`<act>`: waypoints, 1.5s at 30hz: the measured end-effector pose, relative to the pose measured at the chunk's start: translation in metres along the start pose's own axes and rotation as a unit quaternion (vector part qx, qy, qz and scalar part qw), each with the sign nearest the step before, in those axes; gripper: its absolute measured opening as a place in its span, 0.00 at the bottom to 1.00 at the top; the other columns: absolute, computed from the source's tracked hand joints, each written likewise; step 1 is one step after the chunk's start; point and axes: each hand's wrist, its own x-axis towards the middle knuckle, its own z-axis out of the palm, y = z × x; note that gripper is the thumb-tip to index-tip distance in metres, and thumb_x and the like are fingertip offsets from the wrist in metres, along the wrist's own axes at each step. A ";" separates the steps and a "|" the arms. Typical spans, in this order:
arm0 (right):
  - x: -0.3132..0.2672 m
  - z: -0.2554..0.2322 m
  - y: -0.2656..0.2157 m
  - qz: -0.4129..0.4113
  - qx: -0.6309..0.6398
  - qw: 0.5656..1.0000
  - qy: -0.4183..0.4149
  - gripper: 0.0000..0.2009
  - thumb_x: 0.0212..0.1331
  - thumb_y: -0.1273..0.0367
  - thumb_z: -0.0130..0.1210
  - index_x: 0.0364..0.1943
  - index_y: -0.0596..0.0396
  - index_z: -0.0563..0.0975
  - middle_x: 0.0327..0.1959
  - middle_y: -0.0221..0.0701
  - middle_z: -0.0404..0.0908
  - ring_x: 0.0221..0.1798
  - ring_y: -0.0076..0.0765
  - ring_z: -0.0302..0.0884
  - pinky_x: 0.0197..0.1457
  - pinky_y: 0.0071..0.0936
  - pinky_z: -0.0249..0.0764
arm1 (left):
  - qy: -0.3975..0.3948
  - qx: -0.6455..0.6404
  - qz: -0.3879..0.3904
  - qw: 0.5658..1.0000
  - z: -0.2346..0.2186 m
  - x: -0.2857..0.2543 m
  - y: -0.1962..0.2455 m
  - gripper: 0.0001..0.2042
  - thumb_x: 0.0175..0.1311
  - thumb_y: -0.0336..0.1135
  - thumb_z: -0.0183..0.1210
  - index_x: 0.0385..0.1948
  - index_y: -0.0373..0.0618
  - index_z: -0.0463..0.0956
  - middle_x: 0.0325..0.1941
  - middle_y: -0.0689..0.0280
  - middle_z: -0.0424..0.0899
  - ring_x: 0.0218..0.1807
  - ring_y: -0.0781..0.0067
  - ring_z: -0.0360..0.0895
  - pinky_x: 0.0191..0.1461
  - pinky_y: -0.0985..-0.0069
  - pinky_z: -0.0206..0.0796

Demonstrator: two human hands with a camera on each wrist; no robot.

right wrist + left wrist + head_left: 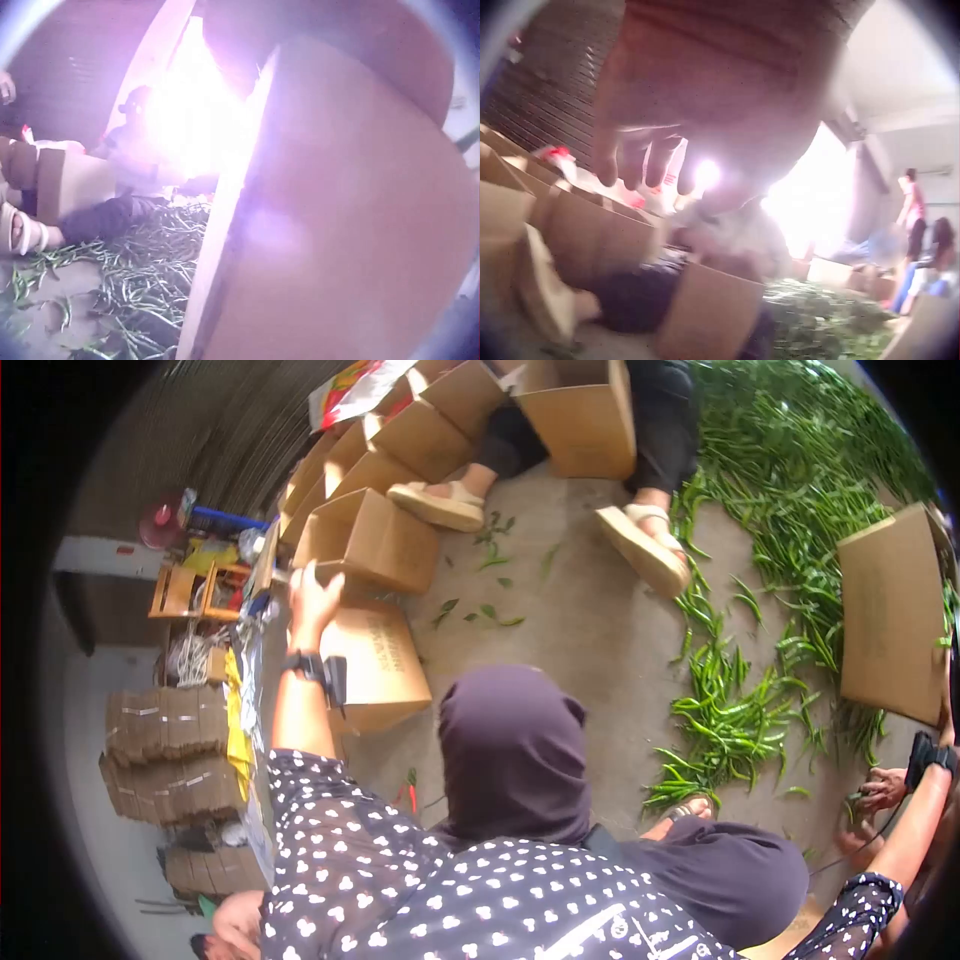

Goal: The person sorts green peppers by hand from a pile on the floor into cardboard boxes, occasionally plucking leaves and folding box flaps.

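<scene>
My left hand (pixel 313 595) reaches out at the left, fingers extended, beside the near corner of an open cardboard box (pixel 390 545). Its loose fingers point downward in the left wrist view, with nothing held between them. At the far right, my right hand (pixel 947 705) grips the edge of another cardboard box (pixel 890 615), which stands tilted over the green chillies (pixel 735 710). Most of that hand is hidden behind the box in the head view. In the right wrist view the box wall (pixel 337 225) fills the right half, with the hand (pixel 337 52) over its top.
Several open boxes (pixel 425 435) line the upper left. Another person's sandalled foot (pixel 650 550) is beside the chillies, with a box (pixel 580 425) between the legs. A closed box (pixel 375 660) lies below my left hand. Someone's hand (pixel 880 788) shows below my right wrist.
</scene>
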 end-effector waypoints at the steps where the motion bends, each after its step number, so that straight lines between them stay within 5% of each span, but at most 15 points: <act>1: 0.000 0.004 0.001 0.000 -0.011 1.000 -0.010 0.23 0.60 0.71 0.39 0.62 0.58 0.64 0.64 0.42 0.63 0.68 0.41 0.56 0.71 0.31 0.49 | -0.055 0.093 -0.028 0.994 -0.015 -0.032 -0.007 0.34 0.50 0.50 0.63 0.58 0.41 0.65 0.61 0.42 0.63 0.63 0.39 0.57 0.65 0.52 0.54; 3: 0.007 0.006 0.010 0.002 -0.020 1.000 -0.018 0.23 0.61 0.70 0.39 0.62 0.59 0.63 0.64 0.42 0.64 0.68 0.41 0.57 0.70 0.31 0.49 | -0.044 0.066 -0.226 0.971 -0.008 -0.084 -0.043 0.43 0.43 0.54 0.66 0.61 0.43 0.58 0.66 0.42 0.53 0.67 0.39 0.50 0.66 0.50 0.51; 5: 0.013 0.010 0.028 -0.002 -0.018 1.000 -0.022 0.23 0.61 0.70 0.39 0.62 0.59 0.63 0.64 0.42 0.64 0.68 0.41 0.57 0.70 0.31 0.50 | -0.006 0.105 -0.226 0.968 0.040 -0.122 -0.112 0.39 0.44 0.54 0.65 0.55 0.37 0.64 0.53 0.41 0.70 0.62 0.44 0.63 0.63 0.58 0.59; 7: 0.013 0.017 0.044 -0.004 -0.006 1.000 -0.020 0.22 0.62 0.70 0.39 0.62 0.59 0.63 0.63 0.43 0.64 0.68 0.41 0.57 0.70 0.31 0.50 | -0.230 -0.272 -0.437 0.826 0.004 -0.123 -0.082 0.24 0.54 0.51 0.59 0.43 0.38 0.76 0.34 0.60 0.81 0.35 0.67 0.77 0.40 0.70 0.68; 10: 0.011 0.018 0.060 -0.003 -0.002 1.000 0.005 0.22 0.63 0.70 0.39 0.62 0.60 0.62 0.63 0.43 0.64 0.68 0.41 0.58 0.70 0.31 0.51 | -0.303 -0.377 -0.316 0.816 0.046 -0.130 -0.069 0.13 0.54 0.32 0.57 0.39 0.33 0.77 0.31 0.65 0.80 0.30 0.75 0.74 0.35 0.75 0.67; 13: 0.008 -0.009 0.023 0.118 -0.318 0.917 -0.211 0.18 0.64 0.69 0.43 0.57 0.63 0.67 0.61 0.43 0.68 0.64 0.39 0.63 0.67 0.30 0.56 | -0.258 -0.362 -0.263 0.856 0.054 -0.123 -0.043 0.08 0.51 0.29 0.58 0.27 0.32 0.76 0.22 0.70 0.76 0.24 0.78 0.69 0.27 0.75 0.62; 15: -0.004 -0.029 -0.003 0.059 0.100 0.992 -0.043 0.20 0.63 0.68 0.44 0.59 0.60 0.66 0.63 0.41 0.64 0.66 0.40 0.60 0.67 0.29 0.56 | -0.254 -0.349 -0.221 0.874 0.041 -0.118 -0.073 0.08 0.50 0.27 0.57 0.31 0.32 0.76 0.26 0.68 0.78 0.28 0.76 0.72 0.32 0.75 0.65; 18: -0.013 -0.067 -0.033 0.040 -0.019 0.998 0.041 0.23 0.62 0.65 0.50 0.59 0.59 0.66 0.64 0.42 0.63 0.66 0.39 0.59 0.68 0.30 0.54 | -0.222 -0.419 -0.136 0.870 -0.031 -0.117 -0.058 0.07 0.49 0.28 0.56 0.28 0.35 0.77 0.27 0.67 0.79 0.31 0.74 0.73 0.39 0.76 0.66; 20: -0.011 -0.075 -0.057 0.073 0.173 0.976 0.112 0.25 0.64 0.61 0.47 0.62 0.60 0.61 0.65 0.42 0.62 0.67 0.40 0.57 0.69 0.31 0.53 | -0.214 -0.342 -0.058 0.913 -0.077 -0.109 -0.052 0.07 0.51 0.28 0.55 0.28 0.33 0.77 0.29 0.64 0.79 0.34 0.73 0.73 0.41 0.76 0.66; 23: -0.023 -0.048 -0.114 0.077 -0.015 0.992 0.102 0.28 0.60 0.58 0.49 0.63 0.52 0.60 0.63 0.39 0.64 0.65 0.46 0.60 0.67 0.36 0.57 | -0.082 -0.469 -0.185 0.860 -0.099 -0.111 -0.027 0.11 0.59 0.29 0.55 0.41 0.32 0.72 0.33 0.68 0.76 0.31 0.78 0.71 0.36 0.80 0.64; 25: -0.030 -0.038 -0.140 0.088 -0.079 0.989 0.085 0.31 0.54 0.52 0.54 0.62 0.45 0.63 0.62 0.37 0.66 0.63 0.48 0.63 0.64 0.40 0.61 | -0.252 -0.378 -0.069 0.888 -0.138 -0.087 -0.013 0.14 0.58 0.25 0.52 0.45 0.28 0.70 0.38 0.61 0.79 0.36 0.76 0.74 0.44 0.78 0.67; 32: -0.058 -0.030 -0.157 0.012 -0.120 0.943 0.311 0.24 0.51 0.57 0.57 0.53 0.48 0.72 0.57 0.36 0.70 0.58 0.45 0.66 0.61 0.44 0.60 | -0.260 -0.183 0.103 0.942 -0.274 -0.084 0.121 0.15 0.62 0.33 0.52 0.46 0.33 0.73 0.38 0.50 0.80 0.37 0.57 0.76 0.44 0.69 0.66; 36: -0.125 0.001 -0.149 0.024 -0.011 0.919 0.394 0.23 0.51 0.63 0.57 0.52 0.53 0.70 0.54 0.41 0.71 0.56 0.50 0.66 0.60 0.43 0.61 | -0.044 -0.218 0.274 0.936 -0.276 -0.079 0.143 0.16 0.57 0.31 0.62 0.19 0.22 0.74 0.32 0.42 0.80 0.12 0.67 0.60 0.23 0.68 0.64; 41: -0.194 0.063 -0.196 0.144 -0.096 0.964 0.203 0.29 0.43 0.65 0.60 0.55 0.46 0.69 0.63 0.36 0.62 0.67 0.50 0.53 0.68 0.53 0.47 | -0.093 -0.447 0.211 0.865 -0.241 -0.062 0.238 0.14 0.60 0.28 0.52 0.46 0.29 0.72 0.43 0.59 0.78 0.43 0.72 0.74 0.50 0.76 0.65; 45: -0.224 0.110 -0.215 0.296 0.066 0.938 0.167 0.33 0.46 0.63 0.61 0.59 0.51 0.64 0.64 0.47 0.58 0.67 0.56 0.51 0.69 0.51 0.48 | -0.142 -0.471 0.333 0.804 -0.217 -0.068 0.334 0.13 0.58 0.26 0.54 0.44 0.30 0.73 0.39 0.60 0.79 0.40 0.73 0.74 0.46 0.76 0.65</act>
